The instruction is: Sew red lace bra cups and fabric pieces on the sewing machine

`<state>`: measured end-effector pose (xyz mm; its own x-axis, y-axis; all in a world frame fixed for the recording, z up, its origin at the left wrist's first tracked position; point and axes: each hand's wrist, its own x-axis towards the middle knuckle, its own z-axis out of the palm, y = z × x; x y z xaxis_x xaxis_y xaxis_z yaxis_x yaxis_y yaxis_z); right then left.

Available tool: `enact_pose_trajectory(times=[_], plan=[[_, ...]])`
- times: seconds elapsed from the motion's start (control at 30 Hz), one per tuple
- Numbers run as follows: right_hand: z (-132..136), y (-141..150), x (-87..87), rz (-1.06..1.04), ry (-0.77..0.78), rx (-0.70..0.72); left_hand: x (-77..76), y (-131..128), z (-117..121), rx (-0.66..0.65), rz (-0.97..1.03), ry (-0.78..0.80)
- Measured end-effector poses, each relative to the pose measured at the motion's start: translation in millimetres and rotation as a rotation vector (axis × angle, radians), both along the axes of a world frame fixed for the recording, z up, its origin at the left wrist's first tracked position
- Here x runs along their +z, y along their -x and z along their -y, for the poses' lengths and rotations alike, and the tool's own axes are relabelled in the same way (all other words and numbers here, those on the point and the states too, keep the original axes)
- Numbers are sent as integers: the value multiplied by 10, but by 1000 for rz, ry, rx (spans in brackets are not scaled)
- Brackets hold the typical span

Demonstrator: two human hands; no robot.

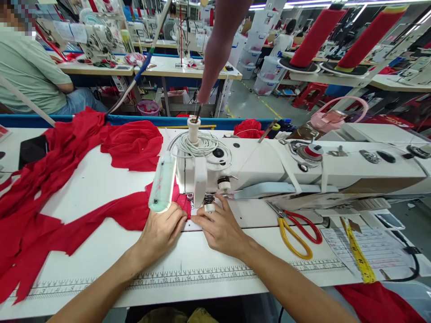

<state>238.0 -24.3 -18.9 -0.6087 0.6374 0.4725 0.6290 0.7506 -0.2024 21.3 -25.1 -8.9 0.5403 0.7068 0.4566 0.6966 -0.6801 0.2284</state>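
My left hand (165,226) is closed on red fabric (126,208) just left of the needle area of a white sewing machine (242,163). Its fingertips press the cloth to the machine bed, under a pale green plate (162,184) on the machine head. My right hand (220,226) is at the right side of the presser foot, one finger reaching up beside it. Its thumb side meets the fabric's right edge, with the fingers bent around that spot. Part of the cloth is hidden beneath the foot and my fingers.
More red cloth (81,139) is heaped on the left. Scissors (296,229) with red and yellow handles lie right of my right hand, near a tape measure (358,253) and paper (380,251). A printed ruler (188,277) runs along the front edge. Red thread cones (316,38) stand above.
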Motion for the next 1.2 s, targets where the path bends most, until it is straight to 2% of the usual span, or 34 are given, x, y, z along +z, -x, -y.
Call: enact_pose_trajectory(times=[0.33,0.73,1.0,1.1,1.2], plan=[[26,16,-17,62,-23,27,-105,74,4,27,48,148],[39,11,-15,88,-16,18,-57,68,21,-8,45,69],[40,11,11,94,-4,24,-33,37,49,-37,-66,-76],[39,9,11,89,-8,24,-29,35,44,-38,-57,-59],[39,6,11,97,-6,30,-52,50,22,-9,13,24]])
